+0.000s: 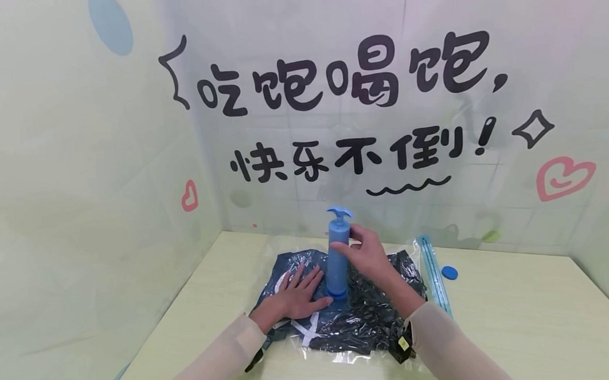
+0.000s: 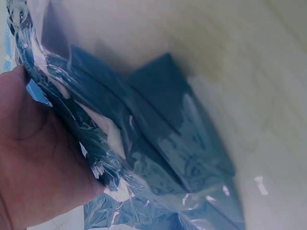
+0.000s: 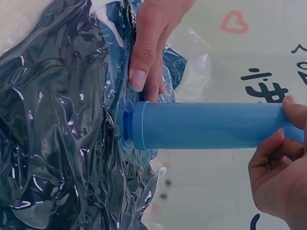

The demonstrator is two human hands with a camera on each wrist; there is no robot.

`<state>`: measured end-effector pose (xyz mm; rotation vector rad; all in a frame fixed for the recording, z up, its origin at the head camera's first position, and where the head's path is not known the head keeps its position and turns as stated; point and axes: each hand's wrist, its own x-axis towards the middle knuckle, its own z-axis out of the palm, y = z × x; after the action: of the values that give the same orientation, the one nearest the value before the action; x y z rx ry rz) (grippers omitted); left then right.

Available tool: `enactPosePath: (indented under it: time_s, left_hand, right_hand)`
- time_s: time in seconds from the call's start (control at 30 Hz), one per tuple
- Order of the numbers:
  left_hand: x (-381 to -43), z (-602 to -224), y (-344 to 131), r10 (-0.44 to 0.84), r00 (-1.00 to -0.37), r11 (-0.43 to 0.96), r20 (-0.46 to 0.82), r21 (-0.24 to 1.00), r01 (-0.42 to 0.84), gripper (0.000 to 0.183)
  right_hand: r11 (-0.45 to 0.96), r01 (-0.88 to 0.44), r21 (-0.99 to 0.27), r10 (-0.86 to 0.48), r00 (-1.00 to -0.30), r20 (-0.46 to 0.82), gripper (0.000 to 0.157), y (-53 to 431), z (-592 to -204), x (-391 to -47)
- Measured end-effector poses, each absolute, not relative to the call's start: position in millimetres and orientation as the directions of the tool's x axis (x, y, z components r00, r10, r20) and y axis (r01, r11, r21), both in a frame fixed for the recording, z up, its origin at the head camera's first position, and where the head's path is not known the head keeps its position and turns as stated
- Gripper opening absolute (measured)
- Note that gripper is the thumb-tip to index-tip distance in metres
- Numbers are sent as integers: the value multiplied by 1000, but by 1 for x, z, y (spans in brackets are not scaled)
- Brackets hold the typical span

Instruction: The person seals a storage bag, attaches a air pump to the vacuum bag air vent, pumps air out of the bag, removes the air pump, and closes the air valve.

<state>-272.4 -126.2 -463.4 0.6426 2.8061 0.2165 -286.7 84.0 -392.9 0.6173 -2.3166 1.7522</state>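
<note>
A blue hand pump [image 1: 337,271] stands upright on the valve of a clear vacuum storage bag [image 1: 365,324]. Dark clothes with white stripes lie wrinkled inside the bag. My right hand [image 1: 368,256] grips the pump's barrel near its top, thumb and fingers around it, just under the T-shaped handle [image 1: 339,212]. Flat on the bag, left of the pump's foot, my left hand [image 1: 301,296] presses with spread fingers, thumb tip close to the pump's base. The right wrist view shows the pump barrel [image 3: 201,125] meeting the blue valve ring [image 3: 127,125].
Right of the bag's contents runs its blue zip strip [image 1: 433,272]. A round blue cap [image 1: 449,272] lies on the pale wooden table [image 1: 517,299] beyond that strip. Printed white sheeting [image 1: 285,19] walls in the back and sides.
</note>
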Motion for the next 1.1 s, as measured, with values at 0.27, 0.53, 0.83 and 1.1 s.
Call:
enactPosePath:
  time_s: [0.27,0.53,0.83,1.1]
  left_hand:
    - [-272,-462,-126,439,-873,893,-211,209,399,86]
    - [-269,-459,-124,426,-878,901,-218,187,391,83]
    - [-274,-467,-127,445,-873,888,-198,220,403,86]
    - [-274,-466,-127,445,-871,889,-207,220,402,87]
  right_hand:
    - [204,-349,-915,-354,-897,263,41,94,-387,-291]
    - [213,-298,-931,-356,-911,210,39,94,-384,-292]
    - [194,-300,-934,-389,-897,207,41,95,-381,-292]
    - [230,-367,-901,-451,-861,236,44,99,-380,-294]
